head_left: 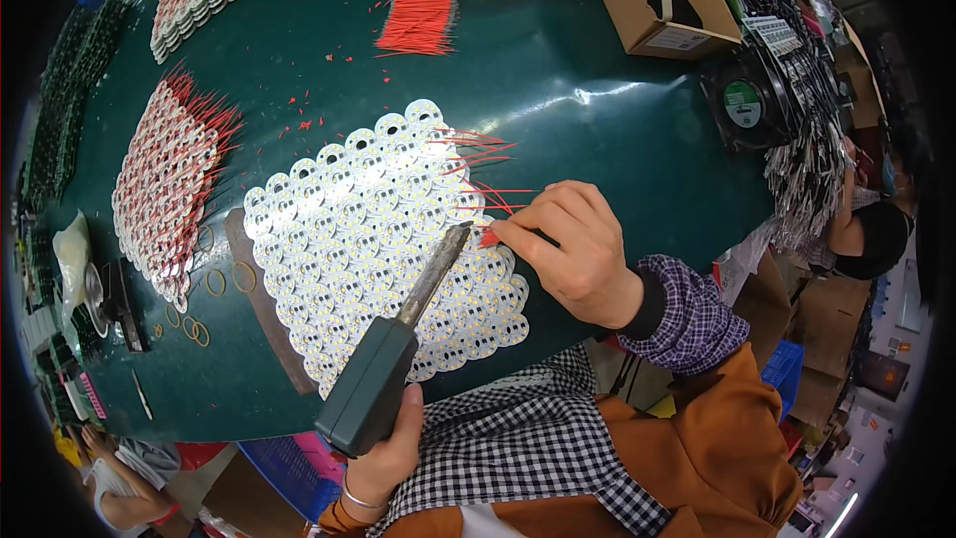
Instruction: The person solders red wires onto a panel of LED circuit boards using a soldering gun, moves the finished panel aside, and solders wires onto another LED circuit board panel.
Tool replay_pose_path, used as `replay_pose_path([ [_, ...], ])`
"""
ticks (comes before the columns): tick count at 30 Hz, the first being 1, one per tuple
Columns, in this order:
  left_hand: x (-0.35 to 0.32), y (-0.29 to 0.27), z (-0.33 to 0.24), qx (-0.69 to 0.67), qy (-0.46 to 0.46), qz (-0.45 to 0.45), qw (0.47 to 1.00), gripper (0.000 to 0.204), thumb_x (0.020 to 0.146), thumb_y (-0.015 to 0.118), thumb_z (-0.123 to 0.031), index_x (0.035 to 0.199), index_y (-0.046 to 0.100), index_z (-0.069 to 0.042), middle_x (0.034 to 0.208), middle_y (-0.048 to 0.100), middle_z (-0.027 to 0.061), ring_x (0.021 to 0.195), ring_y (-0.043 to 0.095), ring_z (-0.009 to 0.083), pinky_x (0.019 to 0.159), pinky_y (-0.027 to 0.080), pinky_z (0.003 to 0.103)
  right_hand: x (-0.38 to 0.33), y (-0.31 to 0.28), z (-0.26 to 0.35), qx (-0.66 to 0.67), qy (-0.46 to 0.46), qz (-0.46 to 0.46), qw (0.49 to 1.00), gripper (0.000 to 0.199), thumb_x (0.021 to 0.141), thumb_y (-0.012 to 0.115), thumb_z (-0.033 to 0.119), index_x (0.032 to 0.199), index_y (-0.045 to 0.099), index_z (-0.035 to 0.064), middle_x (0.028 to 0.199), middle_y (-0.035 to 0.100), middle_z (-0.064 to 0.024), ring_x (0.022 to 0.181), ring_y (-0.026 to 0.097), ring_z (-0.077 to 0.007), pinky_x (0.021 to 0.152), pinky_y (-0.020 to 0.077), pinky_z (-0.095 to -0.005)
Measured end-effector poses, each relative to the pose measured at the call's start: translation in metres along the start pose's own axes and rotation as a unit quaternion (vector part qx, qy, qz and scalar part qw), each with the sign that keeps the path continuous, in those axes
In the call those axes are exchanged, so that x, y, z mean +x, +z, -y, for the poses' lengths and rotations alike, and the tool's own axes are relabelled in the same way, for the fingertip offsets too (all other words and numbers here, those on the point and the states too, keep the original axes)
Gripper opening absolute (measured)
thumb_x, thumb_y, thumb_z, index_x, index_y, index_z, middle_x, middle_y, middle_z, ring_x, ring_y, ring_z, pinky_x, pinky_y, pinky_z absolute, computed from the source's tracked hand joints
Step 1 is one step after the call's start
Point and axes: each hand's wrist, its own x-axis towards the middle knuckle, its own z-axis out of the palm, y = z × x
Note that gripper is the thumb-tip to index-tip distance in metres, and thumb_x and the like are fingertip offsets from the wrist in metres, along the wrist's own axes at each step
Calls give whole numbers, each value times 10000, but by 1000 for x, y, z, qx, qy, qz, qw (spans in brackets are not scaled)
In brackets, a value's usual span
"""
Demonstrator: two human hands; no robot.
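My left hand (398, 443) grips a soldering gun (366, 384) with a dark green body and a long metal shaft. Its tip meets the right-hand part of a white panel of joined round LED boards (349, 259), which lies on the green table. My right hand (578, 254) is closed in a pinch at that same edge, with a short red wire (489, 237) at its fingertips. Whether the tip touches a pad there is too small to tell. Several red wires (483, 144) stick out rightward from boards farther up this edge.
A bundle of red wires (418, 20) lies at the back. Left of the panel stand a wired board stack (164, 189) and rubber bands (244, 277). A cardboard box (682, 35) holding a phone, a black fan (745, 103) and heaped cables (802, 169) occupy the right.
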Motion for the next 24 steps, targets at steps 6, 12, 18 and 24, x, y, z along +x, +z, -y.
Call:
replay_pose_path([
  [6,-3,-4,-2,7,44,0,999,363,881,658,88,1234,582,45,1072,662,106,656,564,87,517,457,226,1,0,5,-9,16,-6,1000,234,716,689,88,945,701,42,870,644,-40,826,619,-225,801,506,-395],
  [12,-3,-8,-2,17,53,13,998,414,881,658,79,1284,567,39,1148,658,112,665,565,80,545,462,218,2,1,10,-1,-15,-23,1000,234,731,692,114,951,686,34,887,639,-43,858,620,-219,829,507,-395],
  [18,-6,-9,-1,46,38,7,998,420,868,669,78,1279,593,31,1129,673,104,690,575,69,571,478,213,2,2,12,4,-14,-5,1000,215,745,682,99,951,685,36,878,644,-31,838,620,-212,837,508,-390],
  [24,-9,-10,4,50,25,15,998,397,872,678,64,1262,606,36,1124,681,105,712,589,74,586,485,218,2,3,11,4,-17,-1,1000,194,746,675,91,932,681,36,867,642,-32,836,619,-211,833,502,-388],
])
